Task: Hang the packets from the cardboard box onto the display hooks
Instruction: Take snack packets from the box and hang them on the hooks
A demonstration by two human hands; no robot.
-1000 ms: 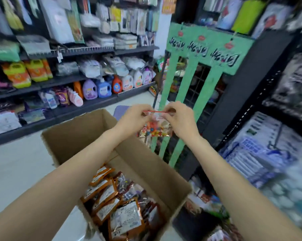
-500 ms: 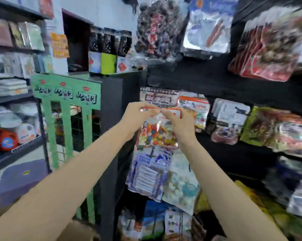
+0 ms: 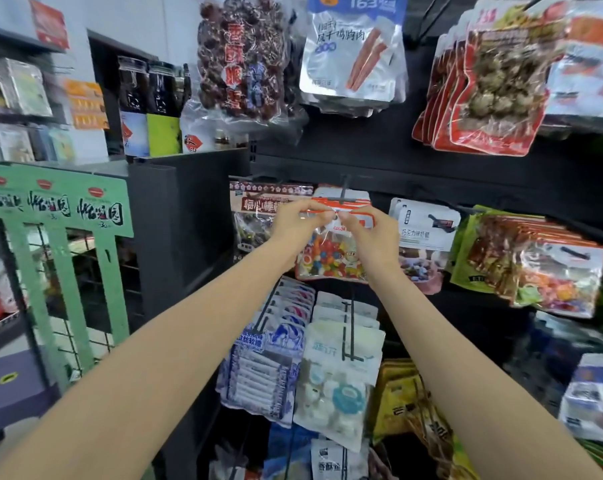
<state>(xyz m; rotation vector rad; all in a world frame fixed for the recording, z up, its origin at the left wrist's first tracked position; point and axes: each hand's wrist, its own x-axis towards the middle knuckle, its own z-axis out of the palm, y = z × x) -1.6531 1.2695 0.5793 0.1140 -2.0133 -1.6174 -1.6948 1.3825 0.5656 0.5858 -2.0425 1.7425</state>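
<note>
Head view: at the centre of the frame, the left hand and the right hand each pinch the top edge of one candy packet, fingers curled tight on its header either side of the hang hole. Held level like this, the hole can probably be lined up with the display hook just above it, where matching packets already hang; how many is unclear. The cardboard box is out of sight. Two hands, one packet, one target hook.
</note>
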